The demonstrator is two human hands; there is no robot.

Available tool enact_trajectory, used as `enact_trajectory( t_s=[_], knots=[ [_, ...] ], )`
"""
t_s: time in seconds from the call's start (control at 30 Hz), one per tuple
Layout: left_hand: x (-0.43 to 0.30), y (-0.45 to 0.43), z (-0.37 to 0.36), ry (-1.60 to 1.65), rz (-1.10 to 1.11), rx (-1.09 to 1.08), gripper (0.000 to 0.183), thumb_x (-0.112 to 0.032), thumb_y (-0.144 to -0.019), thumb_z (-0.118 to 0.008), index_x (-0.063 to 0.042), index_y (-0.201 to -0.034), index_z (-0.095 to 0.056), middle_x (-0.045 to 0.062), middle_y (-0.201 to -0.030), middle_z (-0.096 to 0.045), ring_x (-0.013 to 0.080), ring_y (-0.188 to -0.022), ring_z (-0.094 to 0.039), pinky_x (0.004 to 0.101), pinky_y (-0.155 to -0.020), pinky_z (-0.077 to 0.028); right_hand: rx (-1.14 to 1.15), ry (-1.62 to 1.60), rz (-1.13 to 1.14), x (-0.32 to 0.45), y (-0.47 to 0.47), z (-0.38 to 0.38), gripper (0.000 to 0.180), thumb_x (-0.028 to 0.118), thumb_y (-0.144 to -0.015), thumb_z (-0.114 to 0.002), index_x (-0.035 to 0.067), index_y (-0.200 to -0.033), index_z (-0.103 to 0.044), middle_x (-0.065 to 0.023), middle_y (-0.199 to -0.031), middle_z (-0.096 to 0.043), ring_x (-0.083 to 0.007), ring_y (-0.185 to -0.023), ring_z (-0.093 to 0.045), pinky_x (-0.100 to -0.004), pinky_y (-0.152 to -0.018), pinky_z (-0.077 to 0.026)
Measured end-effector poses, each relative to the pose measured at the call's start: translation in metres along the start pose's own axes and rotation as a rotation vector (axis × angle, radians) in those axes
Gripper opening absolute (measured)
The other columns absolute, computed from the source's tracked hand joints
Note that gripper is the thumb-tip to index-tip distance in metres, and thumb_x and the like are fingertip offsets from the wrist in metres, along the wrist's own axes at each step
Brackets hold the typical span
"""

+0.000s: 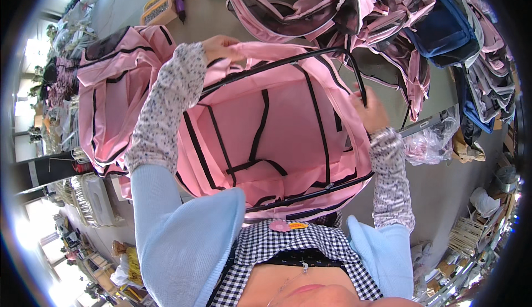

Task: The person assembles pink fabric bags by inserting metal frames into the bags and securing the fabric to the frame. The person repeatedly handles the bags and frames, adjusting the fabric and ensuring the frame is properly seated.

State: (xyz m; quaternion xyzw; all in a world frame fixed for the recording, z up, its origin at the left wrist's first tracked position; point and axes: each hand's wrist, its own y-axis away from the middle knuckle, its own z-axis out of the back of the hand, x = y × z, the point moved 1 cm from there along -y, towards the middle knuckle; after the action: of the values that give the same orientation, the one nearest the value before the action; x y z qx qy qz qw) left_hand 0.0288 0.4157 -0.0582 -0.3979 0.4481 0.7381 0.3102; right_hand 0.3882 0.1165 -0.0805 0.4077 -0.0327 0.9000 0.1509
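Note:
A pink fabric bag (282, 124) with black binding strips lies open before me, its inside facing up. A thin black frame rod (286, 62) runs along its far edge and bends down at the right corner. My left hand (221, 49) grips the pink fabric at the far left edge. At the right side, my right hand (371, 109) is closed around the bag's edge beside the bent end of the rod; its fingers are partly hidden. Another black rod (307, 193) lies along the near edge, close to my checked apron (266, 240).
More pink bags (120, 95) are stacked at the left. Pink pieces with dark mesh (291, 16) and a blue bag (442, 28) are heaped at the far right. A purple tool (180, 5) lies beside yellow boxes of small parts (160, 9). Clear plastic (430, 140) hangs near the table edge.

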Motion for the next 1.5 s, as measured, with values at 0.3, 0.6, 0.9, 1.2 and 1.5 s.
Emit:
enact_trajectory(
  t_s=[0.3, 0.6, 0.9, 1.2, 1.5],
  knots=[
    [-0.035, 0.056, -0.024, -0.062, 0.027, -0.101, 0.027, -0.012, -0.082, -0.076, 0.000, -0.101, -0.061, -0.002, -0.081, -0.058, 0.0065, -0.072, -0.055, 0.0244, -0.063, -0.046, -0.139, 0.369, -0.024, -0.016, 0.003, -0.008, 0.040, 0.028, -0.088, -0.061, 0.004, -0.121, -0.057, -0.0283, -0.096, -0.066, -0.0495, -0.091, -0.062, -0.0546, -0.078, -0.050],
    [-0.070, 0.066, -0.073, -0.726, -0.337, -0.490, 0.020, -0.017, -0.079, -0.072, -0.005, -0.092, -0.063, 0.008, -0.082, -0.060, 0.0248, -0.074, -0.061, 0.0365, -0.066, -0.049, 0.134, -0.934, -0.352, -0.090, -0.046, 0.000, 0.042, 0.034, -0.101, -0.053, 0.001, -0.124, -0.065, -0.0051, -0.108, -0.070, -0.0127, -0.091, -0.065, -0.0270, -0.080, -0.052],
    [-0.013, 0.041, -0.149, -1.292, -0.459, -1.054, 0.038, -0.011, -0.078, -0.064, -0.016, -0.115, -0.067, 0.000, -0.094, -0.058, 0.0189, -0.084, -0.062, 0.0320, -0.065, -0.055, 0.028, 0.296, -0.180, -0.015, -0.135, 0.019, 0.040, 0.037, -0.086, -0.057, 0.008, -0.109, -0.072, -0.0202, -0.112, -0.069, -0.0357, -0.107, -0.065, -0.0434, -0.094, -0.050],
    [-0.013, 0.024, -0.149, -1.335, -0.411, -1.081, 0.034, -0.012, -0.077, -0.064, -0.014, -0.110, -0.071, 0.001, -0.093, -0.058, 0.0214, -0.089, -0.062, 0.0322, -0.068, -0.056, -0.616, 0.136, 0.123, 0.025, -0.137, -0.001, 0.032, 0.040, -0.090, -0.067, 0.010, -0.082, -0.059, -0.0140, -0.073, -0.064, -0.0366, -0.070, -0.065, -0.0470, -0.057, -0.047],
    [-0.003, 0.019, -0.161, -1.218, -0.446, -1.124, 0.045, -0.004, -0.072, -0.065, -0.014, -0.115, -0.071, 0.002, -0.098, -0.057, 0.0249, -0.103, -0.061, 0.0370, -0.085, -0.055, -0.215, 0.511, -0.127, -0.052, 0.006, 0.063, 0.024, 0.031, -0.091, -0.061, 0.009, -0.100, -0.066, -0.0167, -0.100, -0.067, -0.0377, -0.090, -0.067, -0.0479, -0.077, -0.052]
  ],
)
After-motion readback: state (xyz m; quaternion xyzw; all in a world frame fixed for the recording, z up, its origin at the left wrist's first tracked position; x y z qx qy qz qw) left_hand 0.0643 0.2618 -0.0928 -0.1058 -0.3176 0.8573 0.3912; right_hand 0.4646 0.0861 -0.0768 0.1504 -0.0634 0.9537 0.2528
